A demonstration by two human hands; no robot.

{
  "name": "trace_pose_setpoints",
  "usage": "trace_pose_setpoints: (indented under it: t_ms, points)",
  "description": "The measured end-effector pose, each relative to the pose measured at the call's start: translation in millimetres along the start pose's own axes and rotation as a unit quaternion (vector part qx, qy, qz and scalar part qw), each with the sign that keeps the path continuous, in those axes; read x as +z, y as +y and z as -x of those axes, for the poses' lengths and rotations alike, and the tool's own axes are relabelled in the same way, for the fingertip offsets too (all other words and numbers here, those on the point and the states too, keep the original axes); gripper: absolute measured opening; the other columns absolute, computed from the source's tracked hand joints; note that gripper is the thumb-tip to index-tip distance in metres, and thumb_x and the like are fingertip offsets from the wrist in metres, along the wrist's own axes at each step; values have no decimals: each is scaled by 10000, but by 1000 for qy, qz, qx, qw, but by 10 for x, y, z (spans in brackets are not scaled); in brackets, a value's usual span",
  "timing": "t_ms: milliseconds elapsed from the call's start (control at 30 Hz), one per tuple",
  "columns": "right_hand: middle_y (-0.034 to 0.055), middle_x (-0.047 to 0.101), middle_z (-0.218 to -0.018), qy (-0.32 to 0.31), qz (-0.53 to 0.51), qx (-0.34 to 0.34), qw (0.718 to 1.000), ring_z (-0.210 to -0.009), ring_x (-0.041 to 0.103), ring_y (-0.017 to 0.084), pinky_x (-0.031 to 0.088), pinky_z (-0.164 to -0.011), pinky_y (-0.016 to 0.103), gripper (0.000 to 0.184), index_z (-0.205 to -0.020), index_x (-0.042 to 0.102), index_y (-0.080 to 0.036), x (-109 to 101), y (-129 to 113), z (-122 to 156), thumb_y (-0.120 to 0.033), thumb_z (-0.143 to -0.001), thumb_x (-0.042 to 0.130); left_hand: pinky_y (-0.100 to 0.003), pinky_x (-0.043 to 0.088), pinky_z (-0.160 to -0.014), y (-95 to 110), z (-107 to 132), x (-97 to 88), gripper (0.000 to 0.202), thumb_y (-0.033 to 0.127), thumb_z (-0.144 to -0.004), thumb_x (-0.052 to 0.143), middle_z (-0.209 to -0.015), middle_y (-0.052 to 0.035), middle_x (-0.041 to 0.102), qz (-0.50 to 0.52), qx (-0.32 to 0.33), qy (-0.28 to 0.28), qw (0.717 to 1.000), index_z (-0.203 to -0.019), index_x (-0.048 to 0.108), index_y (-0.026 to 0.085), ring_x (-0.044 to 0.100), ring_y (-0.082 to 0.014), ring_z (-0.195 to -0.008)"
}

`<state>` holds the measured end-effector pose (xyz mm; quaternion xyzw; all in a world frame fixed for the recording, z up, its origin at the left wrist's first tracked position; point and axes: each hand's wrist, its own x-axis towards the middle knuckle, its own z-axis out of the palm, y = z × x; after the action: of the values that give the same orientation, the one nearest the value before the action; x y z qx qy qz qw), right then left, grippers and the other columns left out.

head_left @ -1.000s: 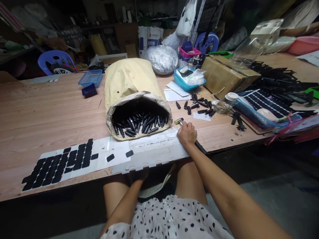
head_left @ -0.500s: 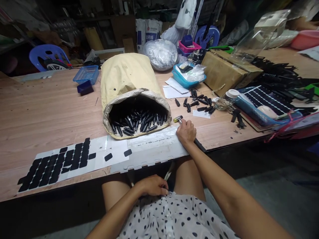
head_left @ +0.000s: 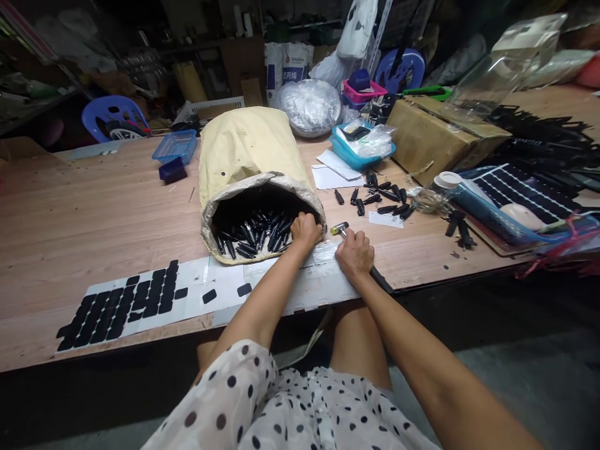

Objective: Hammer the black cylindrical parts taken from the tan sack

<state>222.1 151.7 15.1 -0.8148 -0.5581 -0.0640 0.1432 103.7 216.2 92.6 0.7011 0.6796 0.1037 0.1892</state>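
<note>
A tan paper sack [head_left: 248, 153] lies on its side on the wooden table [head_left: 94, 212], its mouth full of several small black plastic parts [head_left: 253, 236]. My left hand [head_left: 305, 229] reaches into the right side of the sack's mouth, fingers curled over the parts. My right hand [head_left: 355, 252] rests closed at the table edge, gripping a small hammer with a yellow-and-black head [head_left: 339, 228] and a dark handle [head_left: 380, 279]. Under both hands lies a white sheet [head_left: 300, 275].
A white sheet of black stickers [head_left: 126, 303] lies at the front left. Loose black parts [head_left: 379, 197] are scattered right of the sack. A cardboard box [head_left: 431, 140], blue trays [head_left: 359, 153] and black strips sit at the right; a blue basket [head_left: 175, 145] at the back left.
My left hand has come up from my lap, under the table edge, and reached into the sack's mouth. My right hand has stayed on the hammer.
</note>
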Motion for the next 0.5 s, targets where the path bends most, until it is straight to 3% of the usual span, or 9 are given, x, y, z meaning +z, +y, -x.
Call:
trace_pose_setpoints:
  t_ms: [133, 300, 400, 500]
  points:
    - [147, 575, -1032, 0, 4, -7, 1000, -944, 544, 263, 369, -712, 330, 355, -1222, 611, -152, 13, 15, 2, -223, -919, 440, -337, 502, -905, 85, -16, 97, 311, 177, -874, 564, -1247, -200, 634, -19, -24, -6, 1000, -1146, 706, 124, 634, -295, -1163]
    - [145, 568, -1035, 1, 5, -7, 1000, -946, 537, 264, 368, -718, 332, 353, -1217, 612, -157, 16, 10, 4, -225, -916, 441, -322, 500, -850, 24, -31, 85, 234, 195, -818, 625, -1197, -167, 660, 36, -27, 25, 999, -1031, 713, 157, 656, -289, -1104]
    - [146, 565, -1038, -2, 4, -6, 1000, -943, 533, 264, 368, -724, 334, 358, -1225, 610, -156, 23, 2, 2, -227, -917, 441, -299, 490, -785, -113, 43, 35, 160, 210, -765, 678, -1010, -100, 712, 134, -42, 74, 987, -922, 696, 187, 678, -251, -964]
    - [147, 564, -1038, -7, 1, -4, 1000, -944, 532, 264, 367, -731, 336, 363, -1234, 607, -154, 26, -10, -4, -228, -921, 440, -260, 478, -718, -297, 267, 51, 151, 191, -713, 695, -746, -4, 683, 283, -49, 86, 954, -862, 671, 196, 657, -179, -766]
